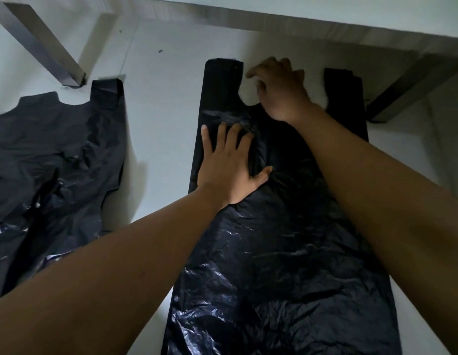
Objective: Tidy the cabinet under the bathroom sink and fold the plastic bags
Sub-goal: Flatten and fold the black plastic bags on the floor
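A black plastic bag lies spread flat on the white floor, its two handles pointing away from me. My left hand presses flat on the bag's upper left part, fingers straight and spread. My right hand hovers or rests at the gap between the two handles, fingers loosely curled; whether it pinches the bag's edge is unclear. A second black plastic bag lies crumpled and partly spread at the left.
Two grey metal legs stand on the floor at the back left and back right, under a pale wooden panel. Bare white floor separates the two bags.
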The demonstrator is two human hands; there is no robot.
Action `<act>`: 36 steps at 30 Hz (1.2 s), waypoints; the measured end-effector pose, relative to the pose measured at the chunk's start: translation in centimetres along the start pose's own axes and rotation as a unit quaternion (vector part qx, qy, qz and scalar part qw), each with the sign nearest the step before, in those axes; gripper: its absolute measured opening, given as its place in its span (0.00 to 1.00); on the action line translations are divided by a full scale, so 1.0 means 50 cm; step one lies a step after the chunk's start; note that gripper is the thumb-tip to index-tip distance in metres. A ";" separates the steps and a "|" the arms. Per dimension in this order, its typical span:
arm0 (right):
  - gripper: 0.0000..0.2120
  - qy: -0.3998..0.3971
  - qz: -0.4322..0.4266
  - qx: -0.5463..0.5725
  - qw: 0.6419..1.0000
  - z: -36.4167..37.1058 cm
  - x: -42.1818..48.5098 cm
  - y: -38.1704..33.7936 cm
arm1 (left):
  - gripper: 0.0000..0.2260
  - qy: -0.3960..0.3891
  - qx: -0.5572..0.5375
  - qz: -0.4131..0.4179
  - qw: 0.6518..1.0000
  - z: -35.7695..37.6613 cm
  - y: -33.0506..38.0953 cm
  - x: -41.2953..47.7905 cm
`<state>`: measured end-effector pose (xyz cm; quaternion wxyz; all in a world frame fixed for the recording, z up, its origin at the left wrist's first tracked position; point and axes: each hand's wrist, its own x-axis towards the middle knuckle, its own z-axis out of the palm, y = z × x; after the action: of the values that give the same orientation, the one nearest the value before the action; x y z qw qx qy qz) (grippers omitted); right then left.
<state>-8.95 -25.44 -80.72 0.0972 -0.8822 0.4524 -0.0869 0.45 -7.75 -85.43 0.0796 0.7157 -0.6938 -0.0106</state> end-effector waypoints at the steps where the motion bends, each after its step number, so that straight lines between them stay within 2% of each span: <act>1: 0.19 -0.027 -0.031 0.008 0.999 0.002 0.016 -0.032 | 0.39 0.001 0.000 0.000 1.000 0.001 -0.001 0.000; 4: 0.18 -0.120 -0.050 -0.003 0.992 0.020 0.063 -0.080 | 0.40 -0.007 -0.003 -0.002 1.000 -0.001 0.001 -0.001; 9: 0.22 -0.137 0.041 -0.012 0.990 0.037 0.126 -0.051 | 0.40 -0.013 -0.014 -0.003 1.000 -0.002 0.000 -0.003; 11: 0.24 -0.118 0.073 0.011 0.990 0.031 0.125 -0.035 | 0.39 -0.012 -0.015 -0.003 1.000 -0.001 -0.001 -0.004; 14: 0.23 -0.027 0.098 0.039 0.994 0.000 0.062 -0.015 | 0.39 -0.008 -0.030 -0.004 1.000 -0.002 -0.002 -0.004; 19: 0.15 0.101 0.186 0.053 0.976 -0.021 -0.216 -0.020 | 0.32 0.011 -0.103 -0.015 0.995 -0.005 -0.003 -0.007; 21: 0.12 0.110 0.204 0.044 0.972 0.001 -0.321 -0.048 | 0.29 0.018 -0.107 -0.011 0.994 -0.007 -0.004 -0.009; 23: 0.12 0.077 0.186 0.000 0.980 0.037 -0.384 -0.067 | 0.28 0.020 -0.096 -0.011 0.995 -0.006 -0.002 -0.009; 27: 0.16 0.052 0.163 -0.044 0.984 0.063 -0.424 -0.029 | 0.28 0.011 -0.071 -0.009 0.997 -0.004 -0.003 -0.008; 33: 0.17 0.109 0.283 -0.044 0.952 0.010 -0.460 0.154 | 0.26 0.006 -0.065 -0.009 0.998 -0.004 -0.006 -0.008; 36: 0.17 0.122 0.350 -0.035 0.928 -0.014 -0.462 0.179 | 0.25 0.017 -0.057 -0.009 0.998 -0.001 -0.003 -0.008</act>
<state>-29.42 -11.81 -83.78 0.0342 -0.6532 0.7437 -0.1383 0.61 -7.32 -85.43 0.1317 0.7163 -0.6841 -0.0391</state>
